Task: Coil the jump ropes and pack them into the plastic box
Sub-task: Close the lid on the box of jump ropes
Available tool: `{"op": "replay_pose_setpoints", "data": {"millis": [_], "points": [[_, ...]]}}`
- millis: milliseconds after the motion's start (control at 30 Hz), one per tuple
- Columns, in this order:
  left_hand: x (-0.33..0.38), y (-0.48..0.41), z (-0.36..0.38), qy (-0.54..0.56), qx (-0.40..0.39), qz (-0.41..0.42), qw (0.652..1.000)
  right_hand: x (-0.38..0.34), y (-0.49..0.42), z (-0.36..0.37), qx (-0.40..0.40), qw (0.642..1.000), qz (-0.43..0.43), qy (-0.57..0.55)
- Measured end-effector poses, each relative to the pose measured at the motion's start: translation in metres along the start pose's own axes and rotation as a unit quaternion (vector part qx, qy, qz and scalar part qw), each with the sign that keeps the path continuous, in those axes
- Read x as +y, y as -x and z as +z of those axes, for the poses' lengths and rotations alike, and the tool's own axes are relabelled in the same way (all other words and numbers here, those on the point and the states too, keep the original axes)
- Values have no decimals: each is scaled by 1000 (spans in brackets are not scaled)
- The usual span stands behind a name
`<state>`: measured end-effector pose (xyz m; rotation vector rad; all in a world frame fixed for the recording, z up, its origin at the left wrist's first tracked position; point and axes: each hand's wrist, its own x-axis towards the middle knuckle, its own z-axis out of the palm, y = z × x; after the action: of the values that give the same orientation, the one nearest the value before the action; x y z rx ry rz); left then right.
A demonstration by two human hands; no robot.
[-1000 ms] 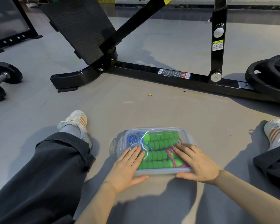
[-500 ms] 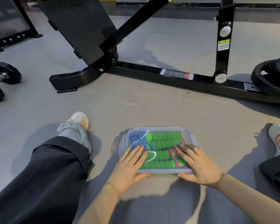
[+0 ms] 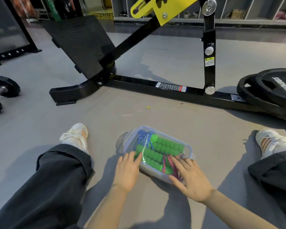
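Soft indoor light of middling brightness falls from above and from about 3 o'clock. The plastic box (image 3: 187,147) and the trouser legs (image 3: 56,179) throw soft-edged shadows toward 9 o'clock on the grey floor (image 3: 155,116). At 6 o'clock, under the forearms (image 3: 106,209), several pale shadows overlap. Brighter patches lie on the floor at 1 o'clock. A thin white streak of glare crosses the box's clear lid (image 3: 163,146), and the black machine frame (image 3: 139,81) has a dull sheen. Motion blur smears the left hand (image 3: 127,171), the right hand (image 3: 191,179) and the box. The wide lens bows straight lines near the edges. The shelves (image 3: 238,12) at 1 o'clock look soft, and the corner at 10 o'clock is murky.
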<state>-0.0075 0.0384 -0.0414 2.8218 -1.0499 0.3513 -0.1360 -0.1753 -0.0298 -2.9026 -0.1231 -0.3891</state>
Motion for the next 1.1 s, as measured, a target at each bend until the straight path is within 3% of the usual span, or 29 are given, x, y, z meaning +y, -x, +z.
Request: {"op": "replay_pose_setpoints", "data": {"millis": [100,200,300,400,467,600,733,833,933,1033,1100], "points": [[36,7,-4,70,-24,-118,990,2,4,-10,-6,999,-28,-32],[72,3,0,150,-160,-222,950,6,2,-5,-6,997,-32,-72],[88,-2,3,193,-152,-283,927,12,-10,3,-21,997,-3,-67],[85,0,7,220,-121,-292,923,20,-21,3,-96,993,53,-44],[77,-1,6,232,-134,-272,924,26,-21,4,-134,989,52,-22],[54,-10,1,234,-140,-189,943,26,-7,-3,-102,992,67,-31],[34,-23,-2,87,-168,-50,981,21,25,-4,-67,996,44,-29],[36,-21,-9,61,-117,-9,991,22,40,-6,-59,997,30,-31],[49,-5,-5,87,5,51,995,19,44,-8,-63,998,-9,-7],[56,14,-6,130,36,76,988,19,43,-9,-57,998,-24,21],[52,28,-2,133,9,84,988,22,40,-8,-48,997,-40,36]]}}
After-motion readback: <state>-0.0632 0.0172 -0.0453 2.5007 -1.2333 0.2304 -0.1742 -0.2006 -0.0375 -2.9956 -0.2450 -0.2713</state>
